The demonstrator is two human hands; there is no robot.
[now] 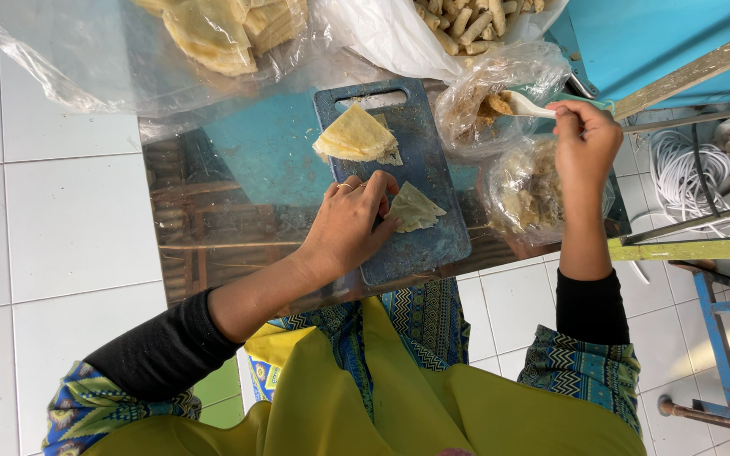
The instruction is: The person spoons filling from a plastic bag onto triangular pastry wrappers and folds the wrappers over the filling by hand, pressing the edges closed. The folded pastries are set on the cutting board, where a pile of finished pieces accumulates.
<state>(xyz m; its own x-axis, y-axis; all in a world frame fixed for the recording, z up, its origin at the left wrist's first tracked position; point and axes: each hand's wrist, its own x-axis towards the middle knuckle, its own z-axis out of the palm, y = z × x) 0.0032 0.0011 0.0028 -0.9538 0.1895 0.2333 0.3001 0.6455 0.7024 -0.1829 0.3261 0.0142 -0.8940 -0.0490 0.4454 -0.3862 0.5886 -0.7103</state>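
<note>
My left hand [352,221] rests on a blue cutting board [433,245], its fingers pressing a folded pale wrapper [416,207]. A stack of thin yellow wrappers [356,137] lies folded into a triangle at the board's far end. My right hand [583,143] grips a white spoon [524,105] and dips it into a clear plastic bag of brown filling [483,97]. A second clear bag with a lumpy filling [527,192] sits just below that hand.
A low table with a reflective top [213,228] holds the board. At the far edge lie a plastic sheet with more yellow wrappers [221,29] and a bag of rolled sticks [466,21]. A painted metal frame [686,245] and coiled white cable [686,177] stand to the right.
</note>
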